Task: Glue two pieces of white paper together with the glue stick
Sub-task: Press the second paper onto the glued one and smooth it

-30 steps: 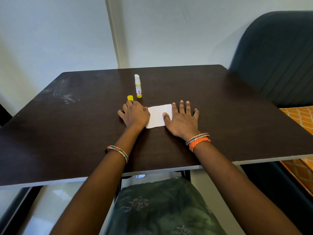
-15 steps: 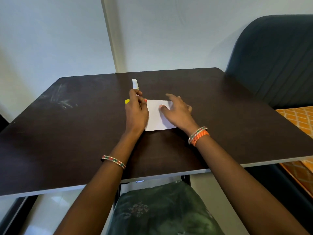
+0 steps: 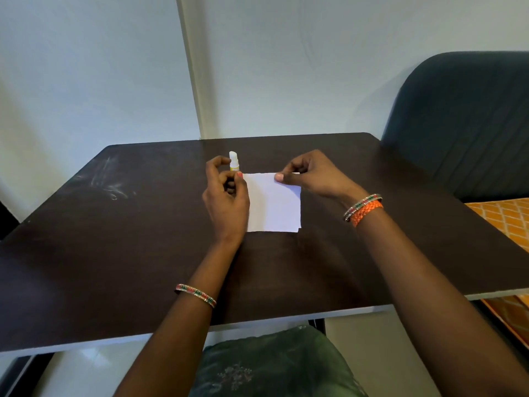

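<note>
White paper (image 3: 273,203) pinched between fingers (image 3: 279,177).

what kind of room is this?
Likely a home room, not a lab: a dark laminate table set against a plain white wall, a dark padded chair beside it, and an orange patterned fabric at right.

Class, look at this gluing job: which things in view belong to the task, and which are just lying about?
Part of the job:
white paper, pinched at its top corners by the left hand and right hand
glue stick, upright behind the left hand

Just there:
table
dark chair
orange patterned cloth
</note>
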